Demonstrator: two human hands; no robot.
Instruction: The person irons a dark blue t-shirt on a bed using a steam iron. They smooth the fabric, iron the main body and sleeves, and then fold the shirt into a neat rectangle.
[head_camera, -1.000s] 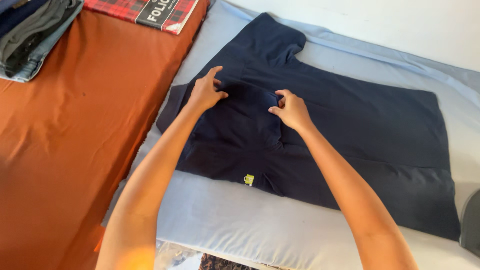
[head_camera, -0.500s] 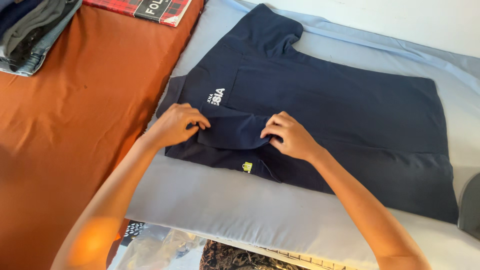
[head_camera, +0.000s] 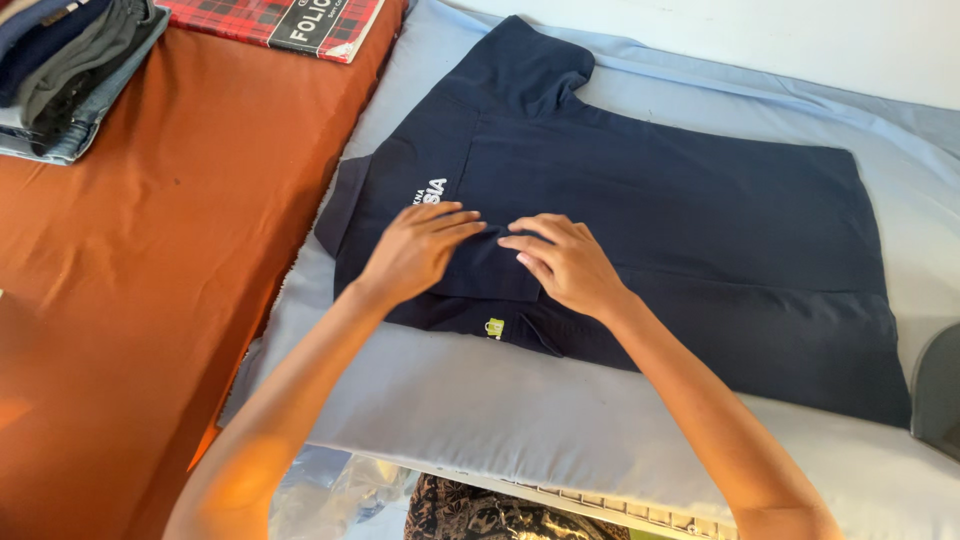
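On navy shirt: left hand, right hand flat.

Ironing board, padded, pale blue cover: navy shirt spread flat across most of it, collar end toward the orange cloth. Dark object at the shirt's hem end. On the orange surface, beyond the shirt's collar: folded clothes stack, red plaid packet.
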